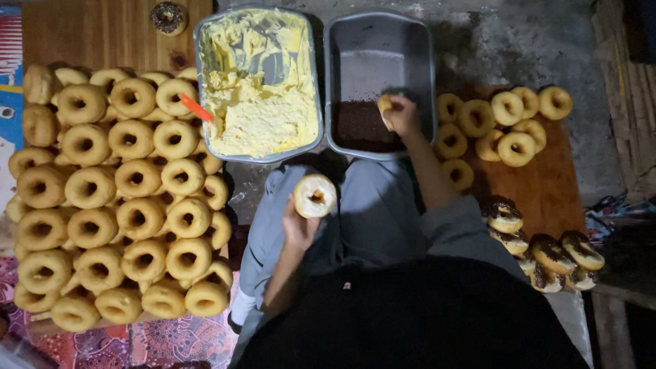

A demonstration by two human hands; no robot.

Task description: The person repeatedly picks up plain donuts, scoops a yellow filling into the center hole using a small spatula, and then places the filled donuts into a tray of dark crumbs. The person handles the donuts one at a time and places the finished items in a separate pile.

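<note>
My left hand (298, 225) cups a cream-topped doughnut (315, 195) over my lap, fingers curled round its edge. My right hand (402, 115) pinches another doughnut (386, 108) inside the grey tray (380, 41), pressing it towards the dark sprinkles (359, 126); my fingers hide most of it. The cream tray (258, 82) sits just beside, an orange handle (197, 108) at its rim. Plain doughnuts (116, 198) crowd the board at my left, cut off at the edge.

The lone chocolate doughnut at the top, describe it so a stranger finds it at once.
Start at the wooden board left of the tray of yellow cream. Above the heap of plain doughnuts, near the board's top edge, one sprinkled chocolate doughnut lies alone, dark where its neighbours are pale.
</note>
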